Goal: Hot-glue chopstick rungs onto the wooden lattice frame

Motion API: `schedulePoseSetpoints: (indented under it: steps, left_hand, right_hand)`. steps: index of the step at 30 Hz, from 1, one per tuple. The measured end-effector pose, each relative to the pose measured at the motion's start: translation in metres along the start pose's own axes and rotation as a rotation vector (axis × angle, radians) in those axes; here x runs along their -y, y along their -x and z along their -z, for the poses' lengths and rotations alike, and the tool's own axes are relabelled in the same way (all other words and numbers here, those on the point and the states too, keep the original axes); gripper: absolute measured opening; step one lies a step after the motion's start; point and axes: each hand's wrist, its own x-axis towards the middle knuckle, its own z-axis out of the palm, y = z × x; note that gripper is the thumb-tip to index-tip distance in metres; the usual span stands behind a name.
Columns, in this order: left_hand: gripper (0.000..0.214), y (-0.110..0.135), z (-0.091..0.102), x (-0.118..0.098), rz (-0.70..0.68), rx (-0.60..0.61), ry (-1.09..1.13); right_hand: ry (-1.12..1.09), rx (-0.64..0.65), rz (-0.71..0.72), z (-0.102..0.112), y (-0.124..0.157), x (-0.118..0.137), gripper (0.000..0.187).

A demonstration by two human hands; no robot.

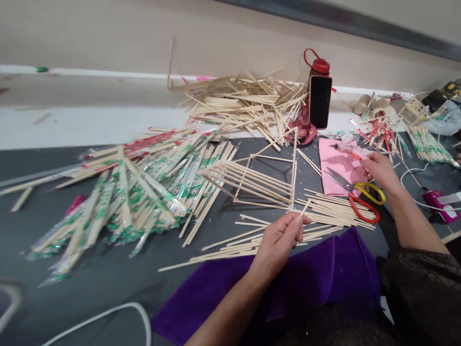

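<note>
My left hand (283, 235) is closed, pinching a short piece of wooden stick (305, 208) that points up between thumb and forefinger. Just beyond it stands a frame of thin wooden sticks (252, 180), with several parallel sticks slanting across it. My right hand (382, 170) has its fingers curled at the edge of a pink sheet (333, 170). Near those fingertips is a blurred pinkish and orange thing (355, 153) that I cannot make out. Scissors (351, 186) with red and yellow handles lie partly on the sheet, below my right hand. Loose chopsticks (331, 209) spread between the two hands.
Wrapped chopsticks (144, 197) are heaped on the left, and bare sticks (245, 103) pile up by the wall. A red-capped bottle (320, 66) stands behind a phone (320, 102). Purple cloth (309, 274) covers the near edge. A white cable (108, 312) lies at front left.
</note>
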Motion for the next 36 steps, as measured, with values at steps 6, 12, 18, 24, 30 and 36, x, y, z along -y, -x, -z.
schedulePoseSetpoints:
  steps: [6, 12, 18, 24, 30, 36]
  left_hand:
    - [0.040, -0.001, -0.001, 0.001, -0.009, 0.005, -0.005]
    - [0.039, -0.002, 0.000, 0.002, -0.014, -0.008, 0.006]
    - [0.037, -0.002, 0.000, 0.003, -0.010, -0.002, 0.005]
    - [0.036, -0.002, 0.000, 0.001, -0.013, -0.014, 0.018]
    - [0.034, -0.002, 0.002, 0.002, -0.015, -0.001, -0.011]
    - [0.032, 0.000, 0.001, 0.001, -0.010, -0.003, -0.037]
  right_hand:
    - [-0.559, -0.202, 0.099, 0.012, 0.010, 0.019, 0.024]
    - [-1.050, -0.063, 0.068, 0.010, 0.011, 0.034, 0.021]
    - [-1.053, 0.026, 0.051, 0.005, 0.019, 0.037, 0.025]
    - [-0.918, -0.012, 0.054, 0.000, 0.029, 0.036, 0.019]
    - [-1.166, 0.208, -0.017, -0.007, 0.057, 0.044, 0.020]
    - [-1.348, 0.250, 0.018, -0.024, 0.068, 0.049, 0.026]
